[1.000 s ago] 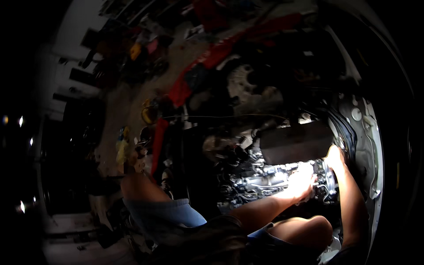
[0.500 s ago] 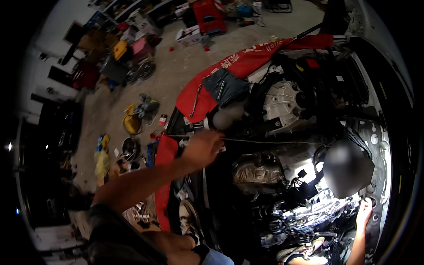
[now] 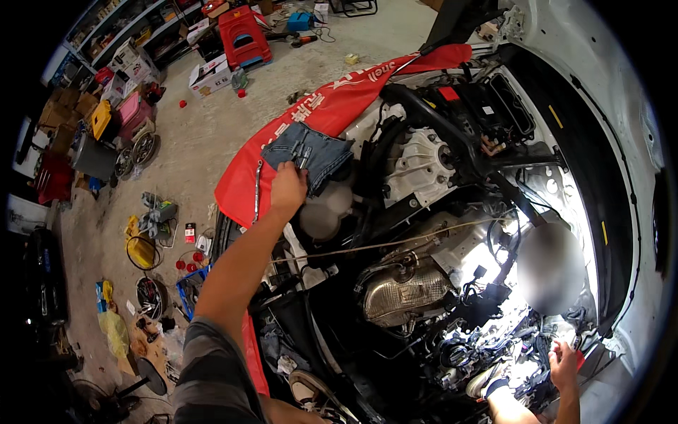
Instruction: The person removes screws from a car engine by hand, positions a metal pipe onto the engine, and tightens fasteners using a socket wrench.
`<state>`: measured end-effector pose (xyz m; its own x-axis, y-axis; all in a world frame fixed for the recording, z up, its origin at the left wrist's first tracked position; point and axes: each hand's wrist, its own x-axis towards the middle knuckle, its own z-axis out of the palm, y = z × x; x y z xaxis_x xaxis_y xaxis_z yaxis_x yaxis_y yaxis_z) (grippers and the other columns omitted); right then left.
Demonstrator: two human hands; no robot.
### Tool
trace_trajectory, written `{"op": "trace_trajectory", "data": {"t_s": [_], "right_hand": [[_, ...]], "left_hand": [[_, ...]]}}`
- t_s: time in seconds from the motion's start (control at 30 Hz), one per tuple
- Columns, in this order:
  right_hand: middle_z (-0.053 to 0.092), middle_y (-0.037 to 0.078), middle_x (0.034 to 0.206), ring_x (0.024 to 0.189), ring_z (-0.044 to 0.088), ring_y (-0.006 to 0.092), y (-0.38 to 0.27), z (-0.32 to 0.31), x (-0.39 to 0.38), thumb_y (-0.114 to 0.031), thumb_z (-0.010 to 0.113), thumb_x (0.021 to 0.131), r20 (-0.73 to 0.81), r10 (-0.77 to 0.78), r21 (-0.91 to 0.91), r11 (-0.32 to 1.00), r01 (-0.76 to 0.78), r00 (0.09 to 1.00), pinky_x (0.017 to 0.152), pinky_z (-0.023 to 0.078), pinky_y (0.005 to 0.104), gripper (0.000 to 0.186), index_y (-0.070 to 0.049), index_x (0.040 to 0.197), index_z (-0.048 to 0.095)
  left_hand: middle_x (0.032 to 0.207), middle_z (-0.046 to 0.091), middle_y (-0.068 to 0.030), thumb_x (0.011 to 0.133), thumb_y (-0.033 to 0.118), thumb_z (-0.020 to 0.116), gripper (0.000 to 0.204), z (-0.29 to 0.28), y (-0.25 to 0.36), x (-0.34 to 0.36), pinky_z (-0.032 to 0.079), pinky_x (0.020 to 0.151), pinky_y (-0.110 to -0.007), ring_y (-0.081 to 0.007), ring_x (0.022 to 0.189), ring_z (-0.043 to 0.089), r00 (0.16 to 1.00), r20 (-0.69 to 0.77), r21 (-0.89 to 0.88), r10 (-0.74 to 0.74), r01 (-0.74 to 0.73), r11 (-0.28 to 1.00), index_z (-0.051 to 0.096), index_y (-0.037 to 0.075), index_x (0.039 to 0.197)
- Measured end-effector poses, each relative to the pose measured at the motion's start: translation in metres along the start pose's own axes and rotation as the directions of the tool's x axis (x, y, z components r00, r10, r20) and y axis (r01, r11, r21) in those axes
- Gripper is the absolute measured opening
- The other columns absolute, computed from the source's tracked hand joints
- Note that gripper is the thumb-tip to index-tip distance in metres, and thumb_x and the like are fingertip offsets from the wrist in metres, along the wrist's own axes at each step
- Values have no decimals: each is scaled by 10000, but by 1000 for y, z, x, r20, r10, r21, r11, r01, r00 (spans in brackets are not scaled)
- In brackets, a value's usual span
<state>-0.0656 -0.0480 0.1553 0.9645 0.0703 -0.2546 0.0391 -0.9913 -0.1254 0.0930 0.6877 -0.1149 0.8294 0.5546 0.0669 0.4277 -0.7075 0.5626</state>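
Observation:
My left hand [image 3: 289, 185] reaches onto folded denim [image 3: 325, 159] on the red fender cover [image 3: 244, 169], fingers curled at a short metal tool [image 3: 304, 157]. A long wrench [image 3: 257, 194] lies just left of that hand. My right hand [image 3: 561, 367] is low at the right among brightly lit engine parts [image 3: 462, 346], fingers closed; what they hold is unclear, with something pale and red beside them. A grey blurred oval [image 3: 549, 268] hides what is above that hand.
The open hood [image 3: 635, 120] curves along the right. A thin line [image 3: 395, 244] crosses the bay. My shoe [image 3: 307, 389] is low in the bay. The floor [image 3: 191, 134] at left holds boxes [image 3: 208, 78], wheels [image 3: 141, 148], a yellow case [image 3: 138, 240] and scattered parts.
My left hand has left the lit engine parts and swept up-left onto the denim and tool. My right hand sits lower in view, and the view has shifted, showing more floor and fender cover.

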Motion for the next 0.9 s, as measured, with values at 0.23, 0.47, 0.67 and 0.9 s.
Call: {"op": "trace_trajectory", "data": {"t_s": [0.23, 0.47, 0.67, 0.9], "right_hand": [[641, 141, 842, 762, 644, 237, -67, -15, 12, 44, 565, 832, 91, -147, 64, 988, 142, 985, 702, 515, 322, 241, -2, 1062, 623], [640, 197, 1107, 986, 664, 306, -183, 32, 21, -242, 507, 1005, 54, -468, 785, 565, 252, 882, 862, 526, 373, 320, 22, 1185, 528], [622, 96, 844, 805, 622, 165, -116, 68, 10, -155, 438, 1029, 119, -9, 925, 364, -108, 993, 692, 493, 312, 212, 31, 1072, 531], [702, 132, 907, 780, 691, 253, 66, 73, 144, -135, 492, 977, -320, -255, 73, 954, 292, 912, 702, 557, 337, 256, -39, 1178, 618]], "left_hand": [[948, 654, -175, 959, 185, 589, 266, -31, 37, -48, 487, 742, -376, -261, 814, 624, 997, 64, -325, 50, -27, 945, 570, -27, 1119], [798, 579, -93, 986, 50, 485, 64, -114, 245, -266, 514, 594, -289, -158, 678, 654, 374, 789, -610, 487, 384, 693, 519, -3, 991], [1014, 629, -223, 918, 49, 602, 186, -20, 366, -375, 507, 581, -333, -257, 628, 647, 320, 785, -618, 530, 349, 704, 573, -58, 1067], [1085, 602, -190, 875, 88, 666, 333, 74, 346, -400, 452, 918, -414, -346, 1028, 570, 488, 362, -653, 794, -474, 590, 584, 9, 1188]]}}
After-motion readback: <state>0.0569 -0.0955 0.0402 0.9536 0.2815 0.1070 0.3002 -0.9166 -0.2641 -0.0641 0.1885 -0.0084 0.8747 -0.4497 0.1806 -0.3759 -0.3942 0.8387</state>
